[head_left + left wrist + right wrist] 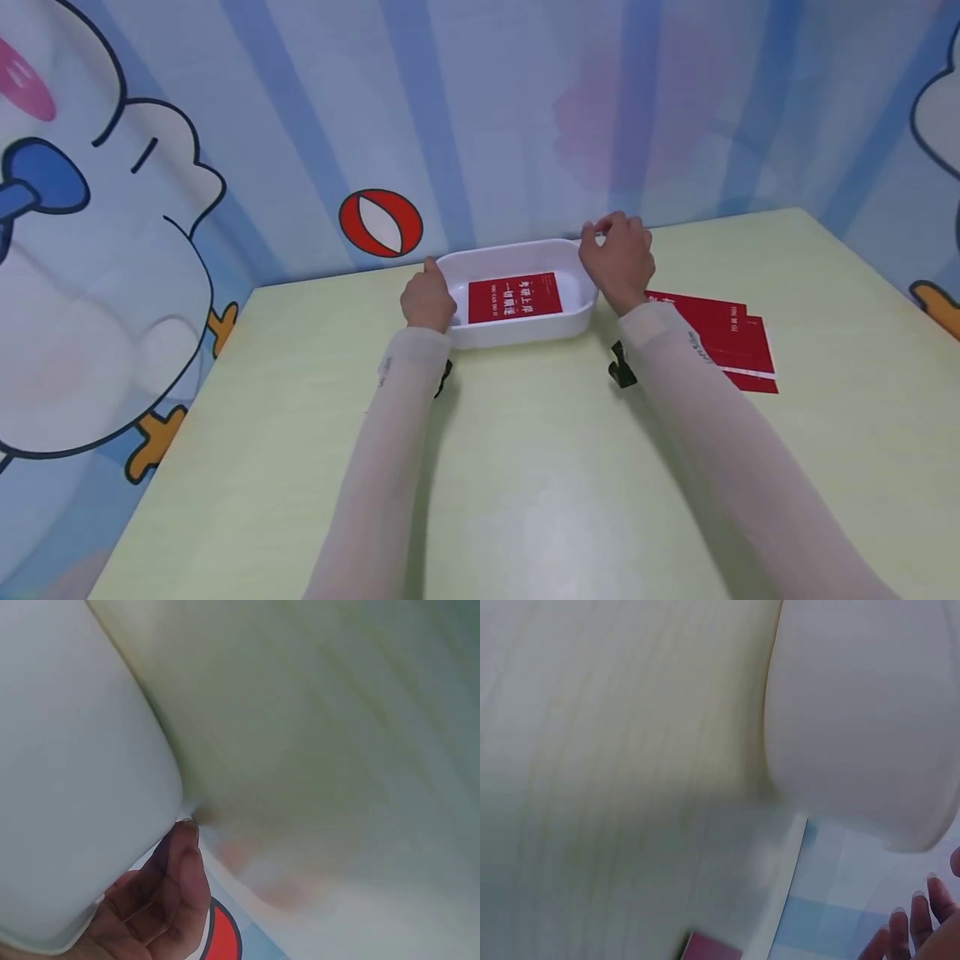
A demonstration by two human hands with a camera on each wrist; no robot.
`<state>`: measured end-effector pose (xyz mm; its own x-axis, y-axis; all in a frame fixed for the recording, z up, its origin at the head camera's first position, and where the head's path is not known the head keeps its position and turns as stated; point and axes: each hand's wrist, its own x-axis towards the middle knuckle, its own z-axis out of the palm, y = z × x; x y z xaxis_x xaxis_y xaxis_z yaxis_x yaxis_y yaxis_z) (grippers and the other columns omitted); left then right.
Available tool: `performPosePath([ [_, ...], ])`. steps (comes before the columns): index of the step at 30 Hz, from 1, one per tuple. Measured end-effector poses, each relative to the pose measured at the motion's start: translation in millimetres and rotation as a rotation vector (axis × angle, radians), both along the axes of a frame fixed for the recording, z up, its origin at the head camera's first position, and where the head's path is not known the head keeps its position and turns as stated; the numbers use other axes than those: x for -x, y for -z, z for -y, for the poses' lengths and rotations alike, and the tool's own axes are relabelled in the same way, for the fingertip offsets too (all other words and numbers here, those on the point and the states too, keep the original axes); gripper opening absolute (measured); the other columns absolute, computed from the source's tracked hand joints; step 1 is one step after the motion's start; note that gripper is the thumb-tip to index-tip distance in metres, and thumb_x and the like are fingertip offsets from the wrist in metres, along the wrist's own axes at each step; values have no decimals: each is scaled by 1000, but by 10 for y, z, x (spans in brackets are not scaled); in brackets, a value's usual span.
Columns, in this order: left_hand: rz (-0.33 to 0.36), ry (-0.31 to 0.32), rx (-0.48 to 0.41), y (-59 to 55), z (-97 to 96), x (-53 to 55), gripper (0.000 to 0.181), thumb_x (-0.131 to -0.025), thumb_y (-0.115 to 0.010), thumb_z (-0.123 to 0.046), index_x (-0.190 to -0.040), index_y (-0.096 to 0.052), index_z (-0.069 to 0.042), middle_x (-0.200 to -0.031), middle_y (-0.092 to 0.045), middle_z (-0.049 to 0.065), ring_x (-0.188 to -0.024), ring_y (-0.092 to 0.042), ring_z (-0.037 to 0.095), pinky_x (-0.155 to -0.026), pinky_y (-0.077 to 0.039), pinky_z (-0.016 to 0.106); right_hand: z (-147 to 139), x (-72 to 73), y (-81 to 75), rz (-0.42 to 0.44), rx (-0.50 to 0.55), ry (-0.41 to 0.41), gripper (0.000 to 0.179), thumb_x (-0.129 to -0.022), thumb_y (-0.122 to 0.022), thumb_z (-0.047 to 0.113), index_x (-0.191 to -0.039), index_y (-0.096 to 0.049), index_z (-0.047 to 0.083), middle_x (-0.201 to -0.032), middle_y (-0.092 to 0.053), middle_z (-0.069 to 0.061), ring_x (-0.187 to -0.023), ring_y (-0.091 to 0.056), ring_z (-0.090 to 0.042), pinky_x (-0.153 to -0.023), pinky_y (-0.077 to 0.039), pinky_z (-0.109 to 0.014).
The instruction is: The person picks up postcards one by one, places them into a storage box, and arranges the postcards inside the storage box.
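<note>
Pale sleeves (386, 433) run up from six o'clock toward my work. At the nine o'clock end of the white tray (517, 335), I see the left hand (429, 298) gripping it, thumb at the rim. That tray sits toward twelve on the table (555, 500), a red card (516, 297) inside. At its two o'clock, the right hand (621, 260) has loosely bent fingers, gripping nothing; red cards (727, 337) lie past three.
</note>
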<state>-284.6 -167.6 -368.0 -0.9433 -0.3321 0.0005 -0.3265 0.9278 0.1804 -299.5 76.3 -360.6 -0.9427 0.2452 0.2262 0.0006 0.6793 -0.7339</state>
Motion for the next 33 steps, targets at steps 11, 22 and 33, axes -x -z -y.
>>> performPosePath([
  [11, -9, 7, 10, 22, 102, 7, 83, -88, -73, -15, -154, -23, -8, -131, -61, 15, -119, -61, 28, -103, -54, 42, -179, -5, 9, 53, -118, 18, 53, -104, -28, 40, -136, -45, 0, -135, -47, -23, -124, -47, -40, -97, -48, -61],
  [22, -35, 11, 6, 27, 127, 32, 82, -88, -74, -14, -153, -25, -8, -130, -61, 15, -117, -62, 29, -103, -54, 42, -577, 11, 125, 197, -324, 74, 62, -103, -30, 37, -146, -32, -9, -146, -33, -35, -136, -34, -53, -110, -33, -69],
  [33, -18, 7, 18, 32, 131, 35, 79, -90, -71, -15, -153, -25, -7, -130, -61, 15, -117, -62, 29, -103, -54, 42, -833, -84, 146, 342, -305, 38, 66, -99, -35, 34, -146, -27, -11, -148, -22, -38, -138, -22, -57, -108, -28, -73],
])
